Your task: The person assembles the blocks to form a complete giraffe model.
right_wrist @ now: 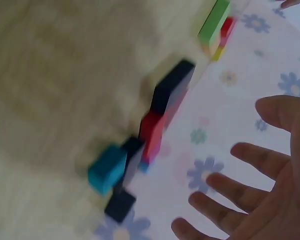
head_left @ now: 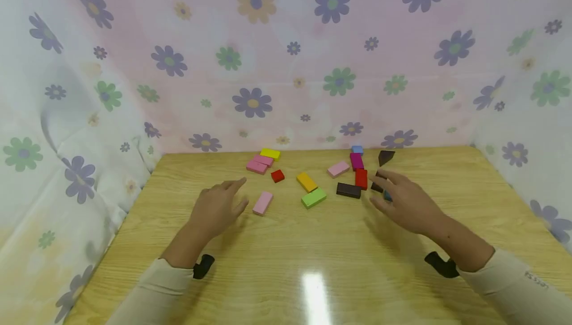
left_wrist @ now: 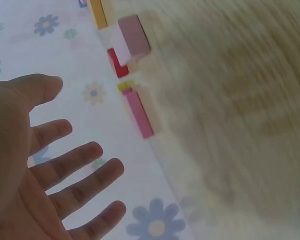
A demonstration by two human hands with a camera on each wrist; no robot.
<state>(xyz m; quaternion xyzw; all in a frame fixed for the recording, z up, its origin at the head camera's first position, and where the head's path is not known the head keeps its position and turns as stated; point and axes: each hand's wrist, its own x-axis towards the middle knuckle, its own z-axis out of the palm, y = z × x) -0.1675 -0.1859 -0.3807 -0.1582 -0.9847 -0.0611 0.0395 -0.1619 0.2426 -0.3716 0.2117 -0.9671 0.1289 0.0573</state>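
Observation:
My left hand [head_left: 215, 209] hovers over the table with its fingers spread and nothing in them. Nearest to it lies a light pink block [head_left: 262, 203], just right of the fingertips. In the left wrist view, the left palm [left_wrist: 20, 175] is bare. My right hand [head_left: 407, 202], also empty with fingers apart, hangs above the right-hand blocks. From the head it partly covers a black block [head_left: 379, 182] and a teal block [head_left: 388, 196]; the right wrist view shows the teal block [right_wrist: 107, 169] whole. A long black block [head_left: 348, 190] and a red block [head_left: 361, 179] lie left of that hand.
An orange block [head_left: 306, 182] and a green block [head_left: 314, 198] lie mid-table. Behind are a small red block [head_left: 277, 176], a yellow block [head_left: 270, 154], pink blocks [head_left: 256, 167], a magenta block [head_left: 356, 161], a blue block [head_left: 357, 150] and a dark wedge [head_left: 386, 157]. Flowered cloth [head_left: 286, 76] bounds the table.

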